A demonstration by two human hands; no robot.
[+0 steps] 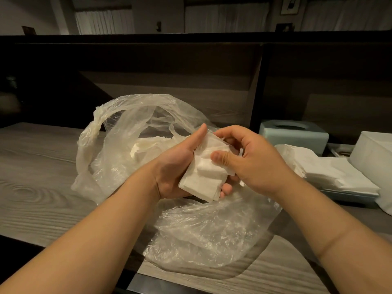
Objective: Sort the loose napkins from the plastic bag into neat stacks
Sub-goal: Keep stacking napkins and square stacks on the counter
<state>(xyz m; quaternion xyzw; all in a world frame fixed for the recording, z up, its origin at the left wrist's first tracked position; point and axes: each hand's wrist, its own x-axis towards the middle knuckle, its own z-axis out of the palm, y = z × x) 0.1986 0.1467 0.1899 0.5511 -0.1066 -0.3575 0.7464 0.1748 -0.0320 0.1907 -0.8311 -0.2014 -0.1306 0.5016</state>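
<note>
Head view: the left hand (178, 168) cradles a small bundle of napkins (206, 177), thumb along its upper edge and fingers (226, 188) curled beneath. The right hand (252, 160) pinches the bundle's top corner between thumb and fingertips. The paper looks light, soft and easily creased, best gripped by its folded edges. Its long axis slants from the right fingers down toward the left palm, above the plastic bag (127, 132).
</note>
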